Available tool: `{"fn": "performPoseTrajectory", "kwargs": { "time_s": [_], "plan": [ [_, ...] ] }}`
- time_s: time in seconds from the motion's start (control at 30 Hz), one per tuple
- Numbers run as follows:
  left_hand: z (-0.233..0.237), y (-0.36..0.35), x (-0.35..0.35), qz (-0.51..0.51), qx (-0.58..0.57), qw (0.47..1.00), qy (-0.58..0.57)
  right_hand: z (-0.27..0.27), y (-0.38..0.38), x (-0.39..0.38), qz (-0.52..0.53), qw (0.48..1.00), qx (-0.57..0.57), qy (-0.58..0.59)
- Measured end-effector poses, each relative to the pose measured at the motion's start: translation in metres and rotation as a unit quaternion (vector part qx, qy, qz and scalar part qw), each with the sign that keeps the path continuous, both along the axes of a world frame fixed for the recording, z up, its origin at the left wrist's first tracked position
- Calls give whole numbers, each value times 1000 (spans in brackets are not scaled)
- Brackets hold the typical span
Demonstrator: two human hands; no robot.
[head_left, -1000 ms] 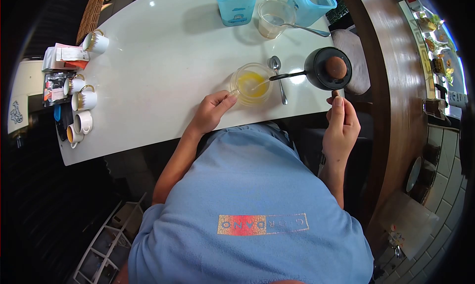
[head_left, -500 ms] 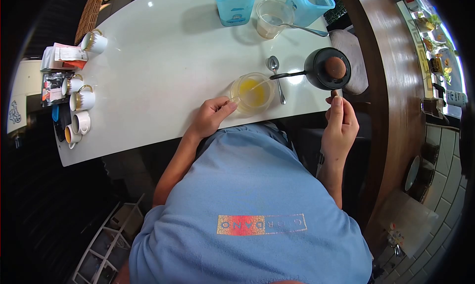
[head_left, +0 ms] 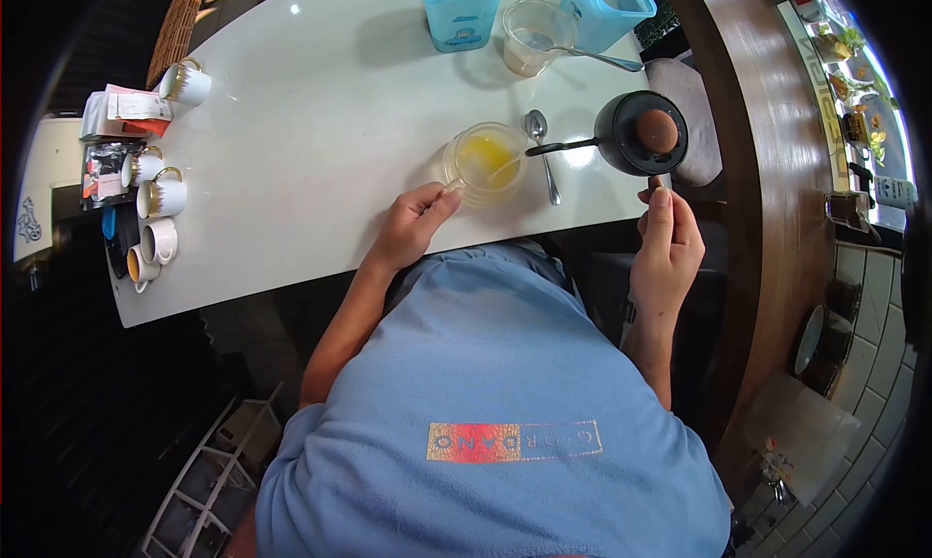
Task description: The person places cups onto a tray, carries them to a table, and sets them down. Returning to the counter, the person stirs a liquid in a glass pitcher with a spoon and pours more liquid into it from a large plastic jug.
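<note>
My left hand (head_left: pixel 416 226) is closed on the handle of a clear glass cup (head_left: pixel 464 191) with yellow liquid inside. In my right hand (head_left: pixel 670 239) is the handle of a black gooseneck kettle (head_left: pixel 612 135) with a round brown lid knob. The kettle's thin spout points left over the cup, and a fine stream of water runs from its tip into the yellow liquid. A metal spoon (head_left: pixel 551 174) lies on the table just right of the cup, below the spout.
Two light blue plastic containers (head_left: pixel 459 19) stand at the far side, near a clear plastic tub (head_left: pixel 529 65) with a spoon (head_left: pixel 612 61) across its rim. Several white mugs (head_left: pixel 163 197) and some packets (head_left: pixel 131 113) line the white table's (head_left: pixel 291 169) left edge.
The glass cup has shifted slightly left and away from me with my left hand. The kettle has barely moved, and its stream still falls into the cup.
</note>
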State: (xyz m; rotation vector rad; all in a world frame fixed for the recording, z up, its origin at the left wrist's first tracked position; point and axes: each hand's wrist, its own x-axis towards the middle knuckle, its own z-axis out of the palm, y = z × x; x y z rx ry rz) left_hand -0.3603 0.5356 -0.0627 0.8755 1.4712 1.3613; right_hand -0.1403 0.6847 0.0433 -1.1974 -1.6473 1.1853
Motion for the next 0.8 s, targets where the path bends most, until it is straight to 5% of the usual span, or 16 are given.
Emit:
{"fn": "performPoseTrajectory", "kwargs": {
  "time_s": [0.8],
  "plan": [
    [4,6,10,11,-21,999,27,-4,3,-4,2,1000,2,-9]
  ]
}}
